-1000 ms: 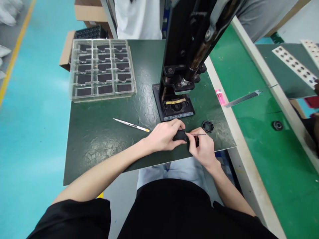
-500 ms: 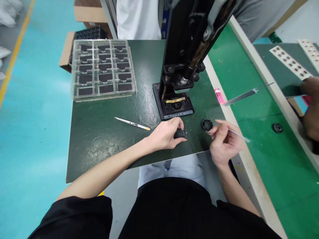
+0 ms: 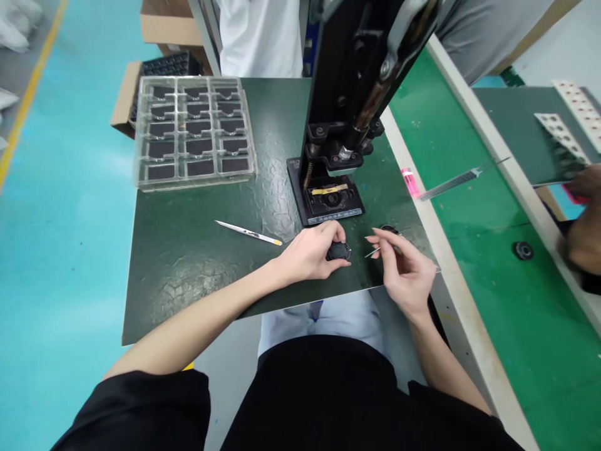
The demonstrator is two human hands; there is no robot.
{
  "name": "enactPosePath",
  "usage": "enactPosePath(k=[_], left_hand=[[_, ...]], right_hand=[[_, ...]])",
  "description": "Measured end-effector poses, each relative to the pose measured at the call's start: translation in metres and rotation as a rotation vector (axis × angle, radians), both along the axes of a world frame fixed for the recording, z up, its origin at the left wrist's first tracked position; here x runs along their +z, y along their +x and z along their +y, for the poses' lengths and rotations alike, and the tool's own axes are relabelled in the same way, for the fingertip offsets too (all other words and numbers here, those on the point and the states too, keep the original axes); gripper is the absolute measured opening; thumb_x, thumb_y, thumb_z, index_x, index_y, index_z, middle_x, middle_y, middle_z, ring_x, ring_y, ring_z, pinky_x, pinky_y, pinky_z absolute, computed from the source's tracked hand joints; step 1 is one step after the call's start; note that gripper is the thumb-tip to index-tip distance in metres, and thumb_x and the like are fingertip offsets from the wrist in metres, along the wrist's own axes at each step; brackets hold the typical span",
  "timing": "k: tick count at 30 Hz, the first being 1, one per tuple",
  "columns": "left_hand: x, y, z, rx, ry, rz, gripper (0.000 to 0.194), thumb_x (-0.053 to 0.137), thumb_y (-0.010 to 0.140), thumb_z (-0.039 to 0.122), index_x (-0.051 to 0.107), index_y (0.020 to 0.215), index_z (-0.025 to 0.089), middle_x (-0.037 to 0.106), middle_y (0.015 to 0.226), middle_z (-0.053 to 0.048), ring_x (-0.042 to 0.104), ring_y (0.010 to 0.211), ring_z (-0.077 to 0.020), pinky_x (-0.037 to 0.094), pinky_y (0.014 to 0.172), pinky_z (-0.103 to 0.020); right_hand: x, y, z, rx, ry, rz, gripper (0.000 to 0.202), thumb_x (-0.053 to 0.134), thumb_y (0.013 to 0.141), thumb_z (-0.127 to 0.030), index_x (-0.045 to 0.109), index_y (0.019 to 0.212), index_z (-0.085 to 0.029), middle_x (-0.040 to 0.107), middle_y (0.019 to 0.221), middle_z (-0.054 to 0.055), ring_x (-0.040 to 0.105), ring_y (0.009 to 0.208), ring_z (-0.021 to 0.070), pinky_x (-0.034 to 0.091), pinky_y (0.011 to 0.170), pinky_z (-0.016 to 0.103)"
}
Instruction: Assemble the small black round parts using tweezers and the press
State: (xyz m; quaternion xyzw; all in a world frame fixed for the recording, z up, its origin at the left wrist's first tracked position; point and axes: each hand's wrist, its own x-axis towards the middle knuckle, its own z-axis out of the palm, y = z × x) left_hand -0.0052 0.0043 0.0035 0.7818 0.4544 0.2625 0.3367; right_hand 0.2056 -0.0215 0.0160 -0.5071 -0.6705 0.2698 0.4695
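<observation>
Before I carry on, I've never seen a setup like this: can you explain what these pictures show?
There is no robot: a person works bare-handed, and every picture comes from one camera on their head, looking forward and down. The left hand holds a black round part on the dark green table. The right hand pinches a thin rod; another round part lies partly hidden behind it. The tall black machine looks like a hand press. To its left are a clear tray of dark pieces and a slim, pointed white tool. At far right, a blurred hand belongs to someone else.
</observation>
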Motion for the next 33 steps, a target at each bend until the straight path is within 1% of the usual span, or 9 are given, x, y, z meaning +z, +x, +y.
enactPosePath(k=[3, 7, 9, 13, 16, 18, 23, 27, 33], left_hand=[[0.001, 0.000, 0.000, -0.003, -0.001, 0.004, 0.045, 0.084, 0.079, 0.034, 0.048, 0.103, 0.022, 0.065, 0.096, 0.001, 0.064, 0.070, -0.0136, 0.048, 0.065, -0.027], [0.004, -0.001, -0.001, -0.007, -0.011, 0.023, 0.043, 0.083, 0.080, 0.034, 0.049, 0.103, 0.021, 0.065, 0.101, 0.000, 0.064, 0.071, -0.0136, 0.048, 0.065, -0.028], [0.005, -0.001, -0.001, -0.012, -0.015, 0.036, 0.042, 0.082, 0.081, 0.034, 0.049, 0.104, 0.021, 0.065, 0.103, -0.001, 0.064, 0.072, -0.0139, 0.048, 0.065, -0.028], [0.005, 0.000, -0.001, -0.014, -0.012, 0.038, 0.042, 0.082, 0.082, 0.034, 0.049, 0.104, 0.021, 0.065, 0.103, -0.001, 0.063, 0.070, -0.0130, 0.046, 0.063, -0.027], [0.006, 0.000, -0.001, -0.019, -0.008, 0.035, 0.040, 0.081, 0.083, 0.033, 0.049, 0.105, 0.021, 0.065, 0.104, -0.001, 0.062, 0.068, -0.0122, 0.046, 0.062, -0.027], [0.006, 0.000, -0.002, -0.028, -0.007, 0.039, 0.039, 0.079, 0.084, 0.033, 0.050, 0.105, 0.021, 0.065, 0.106, -0.001, 0.063, 0.070, -0.0129, 0.047, 0.063, -0.028], [0.006, -0.001, -0.002, -0.037, 0.014, 0.055, 0.037, 0.077, 0.086, 0.034, 0.051, 0.109, 0.021, 0.065, 0.110, -0.004, 0.068, 0.081, -0.0174, 0.051, 0.070, -0.031], [0.005, -0.001, -0.002, -0.048, 0.029, 0.057, 0.037, 0.076, 0.086, 0.035, 0.051, 0.110, 0.021, 0.067, 0.110, -0.006, 0.070, 0.093, -0.0226, 0.052, 0.074, -0.034], [0.005, 0.000, -0.002, -0.056, 0.037, 0.062, 0.035, 0.074, 0.087, 0.034, 0.051, 0.109, 0.020, 0.067, 0.112, -0.007, 0.070, 0.095, -0.0237, 0.052, 0.075, -0.034]], right_hand=[[0.000, -0.005, 0.001, -0.047, -0.019, 0.067, 0.022, 0.060, 0.101, -0.029, 0.073, 0.117, -0.023, 0.077, 0.099, 0.007, 0.068, 0.069, 0.0138, 0.060, 0.067, 0.030], [0.000, 0.000, 0.007, -0.116, -0.062, 0.163, 0.043, 0.063, 0.099, -0.032, 0.057, 0.141, -0.025, 0.077, 0.098, 0.005, 0.065, 0.066, 0.0129, 0.059, 0.068, 0.031], [0.000, 0.008, 0.009, -0.121, -0.128, 0.196, 0.046, 0.064, 0.099, -0.034, 0.054, 0.142, -0.024, 0.078, 0.096, 0.005, 0.065, 0.068, 0.0130, 0.058, 0.068, 0.030], [0.000, 0.018, 0.007, -0.017, -0.319, 0.240, 0.027, 0.065, 0.098, -0.042, 0.070, 0.112, -0.019, 0.078, 0.085, 0.006, 0.063, 0.063, 0.0119, 0.053, 0.059, 0.025], [0.005, 0.015, 0.003, 0.155, -0.380, 0.055, 0.027, 0.062, 0.099, -0.042, 0.074, 0.097, -0.018, 0.074, 0.070, 0.003, 0.057, 0.053, 0.0111, 0.046, 0.050, 0.024], [0.009, 0.012, 0.002, 0.207, -0.279, -0.162, 0.022, 0.062, 0.100, -0.037, 0.075, 0.096, -0.019, 0.073, 0.069, 0.002, 0.059, 0.054, 0.0123, 0.046, 0.051, 0.026], [0.014, 0.009, 0.006, 0.287, 0.127, -0.594, 0.016, 0.060, 0.100, -0.024, 0.075, 0.104, -0.021, 0.076, 0.087, 0.004, 0.064, 0.073, 0.0181, 0.051, 0.070, 0.035], [0.013, 0.009, 0.008, 0.313, 0.188, -0.672, 0.018, 0.057, 0.101, -0.022, 0.073, 0.109, -0.022, 0.075, 0.088, 0.004, 0.064, 0.074, 0.0192, 0.051, 0.072, 0.036], [0.012, 0.003, 0.008, 0.295, 0.280, -0.810, 0.015, 0.059, 0.101, -0.024, 0.071, 0.110, -0.019, 0.073, 0.085, 0.004, 0.063, 0.075, 0.0191, 0.047, 0.069, 0.034]])
